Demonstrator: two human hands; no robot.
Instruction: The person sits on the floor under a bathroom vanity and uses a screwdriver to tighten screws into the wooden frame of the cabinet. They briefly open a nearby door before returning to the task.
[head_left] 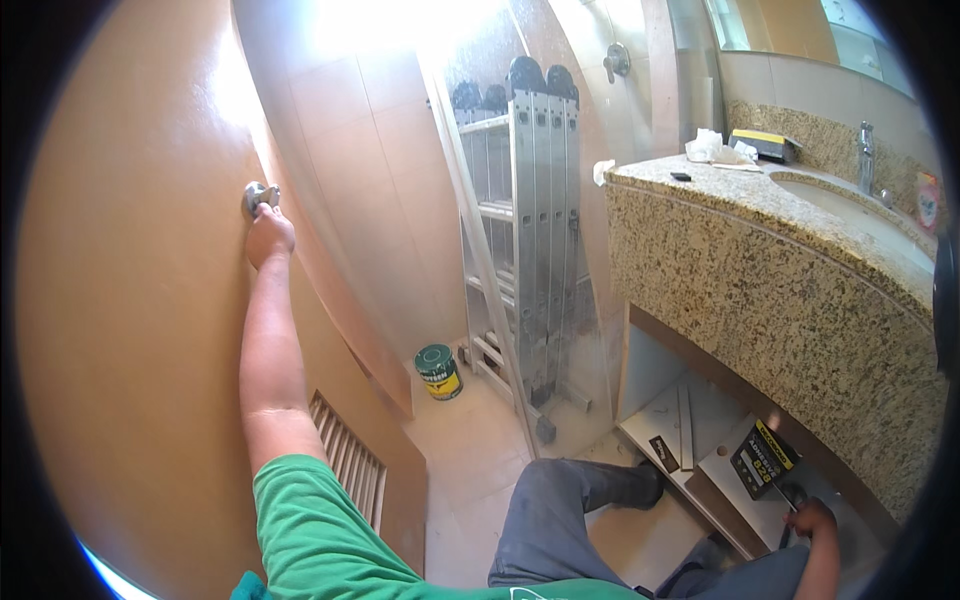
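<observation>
My left hand [270, 236] reaches up along the brown wooden door [150, 300] and is closed on its round metal doorknob [262, 197]. Low on the right, my right hand [814, 520] is at the opening of the cabinet under the sink. Its fingers are curled round something dark and slim that I cannot make out. Just beyond those fingers, a black and yellow adhesive box [764, 458] stands tilted on the cabinet's white floor board [716, 440].
A folded aluminium ladder [540, 220] stands behind the glass panel, with a green and yellow paint can [438, 372] nearby. The speckled granite counter [720, 235] juts out at right, carrying crumpled tissue [708, 146] and a basin [850, 215]. My bent leg [560, 510] is below.
</observation>
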